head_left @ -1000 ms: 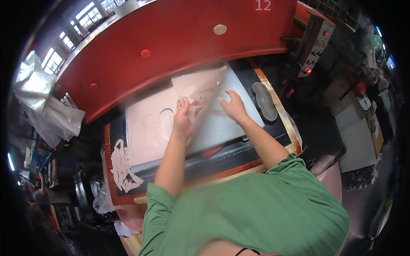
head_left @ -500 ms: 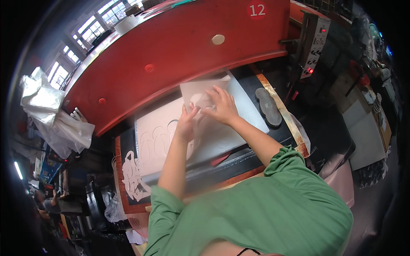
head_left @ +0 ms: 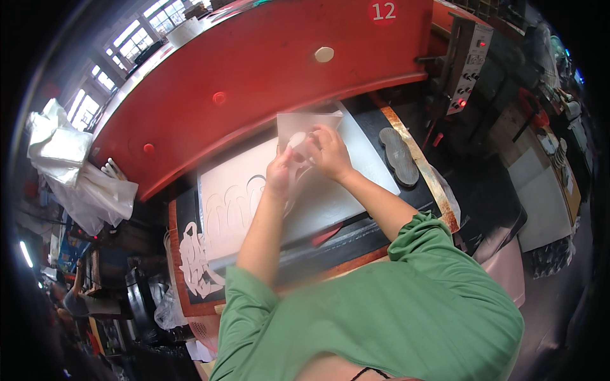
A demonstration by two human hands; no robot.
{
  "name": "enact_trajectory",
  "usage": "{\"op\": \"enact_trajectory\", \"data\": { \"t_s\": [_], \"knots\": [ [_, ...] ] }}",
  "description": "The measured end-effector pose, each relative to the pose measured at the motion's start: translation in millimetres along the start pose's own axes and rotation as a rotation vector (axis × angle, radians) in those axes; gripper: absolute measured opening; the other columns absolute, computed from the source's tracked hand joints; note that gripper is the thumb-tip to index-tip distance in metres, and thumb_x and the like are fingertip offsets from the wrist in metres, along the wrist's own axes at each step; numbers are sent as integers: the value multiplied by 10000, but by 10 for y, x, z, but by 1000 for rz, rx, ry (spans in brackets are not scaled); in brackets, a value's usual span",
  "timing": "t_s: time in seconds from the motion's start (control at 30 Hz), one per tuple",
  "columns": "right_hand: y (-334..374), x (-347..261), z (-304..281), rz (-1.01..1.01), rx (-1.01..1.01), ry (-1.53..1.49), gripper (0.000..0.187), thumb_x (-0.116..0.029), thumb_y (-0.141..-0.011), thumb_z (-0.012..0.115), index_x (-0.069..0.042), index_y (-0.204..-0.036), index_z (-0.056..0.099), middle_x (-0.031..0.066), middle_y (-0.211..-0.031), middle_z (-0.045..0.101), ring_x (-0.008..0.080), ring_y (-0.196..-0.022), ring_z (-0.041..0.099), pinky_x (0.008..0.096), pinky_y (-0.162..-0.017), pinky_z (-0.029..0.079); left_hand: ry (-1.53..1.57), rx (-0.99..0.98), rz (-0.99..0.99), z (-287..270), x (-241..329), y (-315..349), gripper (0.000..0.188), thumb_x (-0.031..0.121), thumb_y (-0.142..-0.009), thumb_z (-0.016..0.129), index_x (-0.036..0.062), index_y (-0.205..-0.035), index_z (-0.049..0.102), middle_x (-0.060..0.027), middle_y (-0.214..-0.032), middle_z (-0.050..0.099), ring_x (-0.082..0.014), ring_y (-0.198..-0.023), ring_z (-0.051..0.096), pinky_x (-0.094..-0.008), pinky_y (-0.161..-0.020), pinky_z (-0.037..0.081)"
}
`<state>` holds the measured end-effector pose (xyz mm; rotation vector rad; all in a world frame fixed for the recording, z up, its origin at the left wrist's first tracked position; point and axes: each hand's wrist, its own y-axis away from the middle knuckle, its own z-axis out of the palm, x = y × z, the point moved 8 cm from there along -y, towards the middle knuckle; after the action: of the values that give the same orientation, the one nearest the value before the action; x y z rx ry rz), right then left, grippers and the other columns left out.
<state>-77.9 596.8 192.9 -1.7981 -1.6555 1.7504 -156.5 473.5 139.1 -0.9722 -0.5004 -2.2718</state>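
A pale pink sheet lies on a white cutting board, with several sole-shaped outlines cut in it. Its right end is lifted and bent up between my hands. My left hand is closed on the raised part, thumb up. Opposite it, my right hand has its fingers curled against the same raised part. A rounded pale piece shows between the hands; whether it is loose from the sheet I cannot tell. The fingertips are partly blurred.
A red press beam spans the far side. A dark sole-shaped block rests right of the board, pale offcuts to its left. A control box with red lights stands at the far right. Clear plastic bags hang at the left.
My right hand has curled its spread fingers in and come closer to my left hand. The sheet's raised end stands more upright, and the rounded piece shows more plainly between the hands.
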Motion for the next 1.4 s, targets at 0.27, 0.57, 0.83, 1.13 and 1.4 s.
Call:
{"op": "enact_trajectory", "data": {
  "t_s": [0.27,0.57,0.83,1.13,1.4],
  "knots": [
    [-71,171,-16,290,291,-296,330,-321,-992,556,1,-963,623,156,-902,683,286,-821,654,404,-746,507,116,-19,89,227,150,202,386,355,-1083,314,156,-1362,491,-129,-1288,593,-291,-1036,612,-484,-905,557],
    [45,922,-81,939,178,-638,402,-424,-1001,552,-23,-1035,544,119,-879,624,201,-771,614,342,-730,520,361,-65,145,91,435,267,410,373,-1088,232,213,-1348,506,-86,-1358,545,-289,-1118,589,-555,-963,529],
    [125,592,430,1116,-129,-573,790,-478,-898,678,-2,-1450,372,221,-1267,581,320,-1157,597,430,-898,532,403,-142,115,42,452,191,366,383,-1089,291,237,-1345,509,-96,-1389,525,-323,-1121,589,-535,-939,544],
    [181,850,384,701,-577,67,628,-404,-843,696,-11,-1309,543,229,-1315,560,423,-972,653,468,-887,522,327,-131,186,-143,683,101,398,363,-1093,224,187,-1344,478,-133,-1403,508,-335,-1122,589,-535,-928,555],
    [219,-182,124,-21,-156,191,687,-293,-696,814,3,-1262,560,195,-1248,580,380,-1144,564,455,-973,457,377,-256,173,-101,633,92,453,386,-1092,211,173,-1390,478,-123,-1400,498,-331,-1141,570,-540,-958,533]
  ]
}}
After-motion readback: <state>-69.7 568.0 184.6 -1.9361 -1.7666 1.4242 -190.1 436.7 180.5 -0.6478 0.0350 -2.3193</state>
